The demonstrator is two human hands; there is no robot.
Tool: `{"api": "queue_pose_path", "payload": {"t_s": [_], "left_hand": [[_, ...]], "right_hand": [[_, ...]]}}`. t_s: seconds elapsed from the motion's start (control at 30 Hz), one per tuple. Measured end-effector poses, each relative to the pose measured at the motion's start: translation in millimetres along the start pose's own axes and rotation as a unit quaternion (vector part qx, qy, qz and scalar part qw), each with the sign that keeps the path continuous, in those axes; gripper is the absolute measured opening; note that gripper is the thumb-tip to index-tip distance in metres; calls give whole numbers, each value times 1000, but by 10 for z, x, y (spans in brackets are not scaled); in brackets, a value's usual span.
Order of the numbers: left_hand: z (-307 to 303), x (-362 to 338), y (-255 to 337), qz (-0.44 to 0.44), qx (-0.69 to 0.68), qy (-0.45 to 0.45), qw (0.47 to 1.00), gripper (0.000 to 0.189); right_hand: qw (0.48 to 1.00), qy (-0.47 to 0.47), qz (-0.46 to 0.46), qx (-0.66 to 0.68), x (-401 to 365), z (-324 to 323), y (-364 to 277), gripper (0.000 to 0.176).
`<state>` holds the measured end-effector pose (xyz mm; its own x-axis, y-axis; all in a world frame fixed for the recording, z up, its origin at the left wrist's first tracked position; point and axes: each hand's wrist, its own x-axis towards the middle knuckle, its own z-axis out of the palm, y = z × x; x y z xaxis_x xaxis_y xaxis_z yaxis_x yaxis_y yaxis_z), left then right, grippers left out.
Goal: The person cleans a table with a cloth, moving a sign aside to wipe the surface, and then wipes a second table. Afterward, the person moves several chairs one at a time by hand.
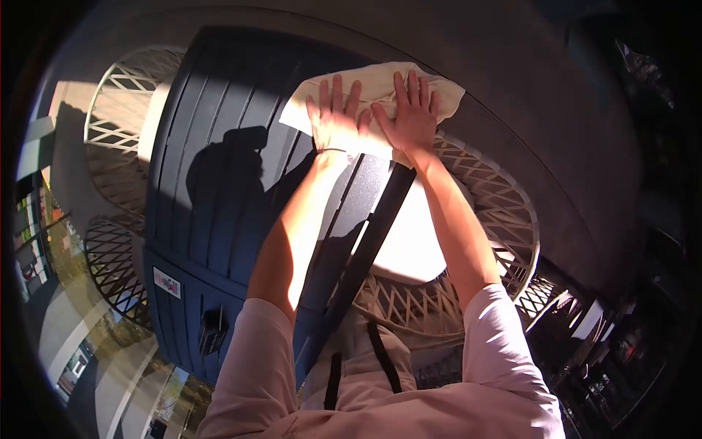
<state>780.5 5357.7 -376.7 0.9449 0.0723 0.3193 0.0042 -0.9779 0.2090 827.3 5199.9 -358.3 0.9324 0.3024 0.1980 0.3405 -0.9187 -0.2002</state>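
Note:
A cream cloth (376, 77) is spread over the far right end of a dark slatted tabletop (227, 95). My left hand (336, 121) lies flat on the cloth, fingers stretched forward and apart. Beside it, my right hand (412, 121) also rests flat on the cloth, with the thumb out toward the left hand. Neither hand grips the cloth; both palms face down on it. A thin dark band circles my left wrist. Part of the cloth is hidden under the hands.
Woven rope chairs with pale cushions stand close by: one chair (504, 197) on the right, another chair (117, 117) on the left. A small label (167, 282) and a dark latch-like piece (212, 331) sit on the table's near side. My shadow falls across the top.

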Motion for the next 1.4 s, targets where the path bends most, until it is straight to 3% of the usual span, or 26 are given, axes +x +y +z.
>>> {"api": "queue_pose_path", "payload": {"t_s": [0.07, 0.13, 0.23, 0.4, 0.47, 0.53, 0.77, 0.83, 0.93, 1.0, 1.07, 1.17, 1.27, 1.3, 1.4], "left_hand": [[-12, 2, 4, -1, -9, 5, 1000, 61], [-90, -93, -4, -13, -19, -47, 999, 61], [-310, -552, -106, -29, -57, -14, 998, 61], [-893, -1984, -422, -116, -65, -83, 988, 59], [-1405, -2514, -493, -149, -31, -163, 975, 63], [-1646, -3266, -531, -203, 33, -132, 970, 68], [-2364, -5208, -267, -324, 58, -173, 928, 74], [-2435, -5515, -160, -334, 61, -187, 922, 76], [-2480, -5700, -152, -345, 37, -202, 916, 83], [-2583, -5618, -161, -358, 5, -217, 908, 86], [-2589, -5595, -170, -367, -5, -225, 902, 89], [-2589, -5591, -180, -382, -11, -250, 890, 91], [-2557, -5605, -187, -385, -5, -254, 887, 92], [-2545, -5620, -183, -384, -1, -255, 888, 92], [-2521, -5645, -152, -369, 19, -232, 900, 92]], "right_hand": [[1000, 2, -4, 14, -14, 66, -5, 76], [999, 12, -7, 42, -106, 88, -85, 74], [997, -13, -53, 51, -512, 11, -419, 69], [985, -131, -86, 69, -1608, -40, -1312, 71], [979, -136, -111, 105, -2121, -35, -1658, 75], [968, -169, -137, 128, -2656, -204, -1997, 76], [925, -236, -239, 176, -4163, -865, -2728, 80], [901, -248, -278, 223, -4352, -960, -2695, 75], [915, -192, -200, 293, -4765, -930, -2291, 69], [974, -121, -70, 178, -5035, -1084, -1899, 70], [986, -158, 5, 59, -5290, -1090, -1545, 74], [947, -322, -3, -4, -5447, -892, -1189, 72], [949, -315, -28, -21, -5289, -464, -1279, 67], [963, -264, -59, -21, -5246, -326, -1290, 49], [952, -265, -138, -71, -5188, -153, -1053, 29]]}}
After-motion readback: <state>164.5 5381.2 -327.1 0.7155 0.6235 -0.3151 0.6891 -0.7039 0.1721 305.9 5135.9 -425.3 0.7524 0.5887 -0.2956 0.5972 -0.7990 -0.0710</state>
